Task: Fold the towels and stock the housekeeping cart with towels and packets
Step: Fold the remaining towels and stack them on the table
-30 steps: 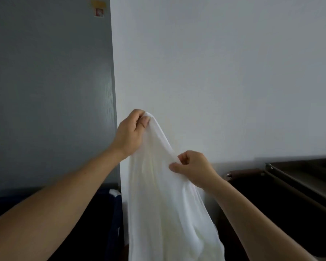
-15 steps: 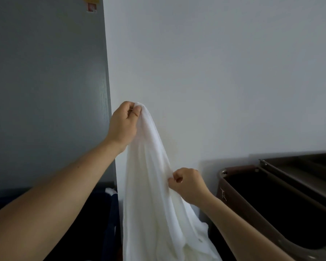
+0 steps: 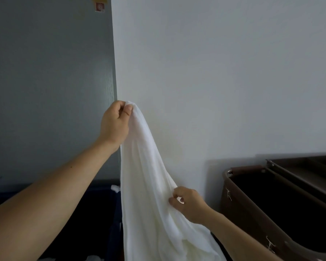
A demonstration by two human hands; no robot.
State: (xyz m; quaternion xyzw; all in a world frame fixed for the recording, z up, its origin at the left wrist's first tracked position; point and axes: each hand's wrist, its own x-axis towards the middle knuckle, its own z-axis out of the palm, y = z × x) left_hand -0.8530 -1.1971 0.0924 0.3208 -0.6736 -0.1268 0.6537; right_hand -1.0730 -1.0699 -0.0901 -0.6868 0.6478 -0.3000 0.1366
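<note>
A white towel hangs in front of the wall, bunched and draped down past the bottom of the view. My left hand grips its top corner, raised at mid height. My right hand pinches the towel's right edge lower down, fingers curled round the cloth. The brown housekeeping cart stands at the lower right, its dark bin open at the top. No packets are in view.
A dark blue bin sits at the lower left with bits of white cloth showing at its edge. A grey door is on the left, a white wall straight ahead. The cart's upper trays lie at the far right.
My right hand has slid down along the towel's right edge, away from my left hand. My left hand has kept its grip on the top corner. The view has tilted, showing more of the cart.
</note>
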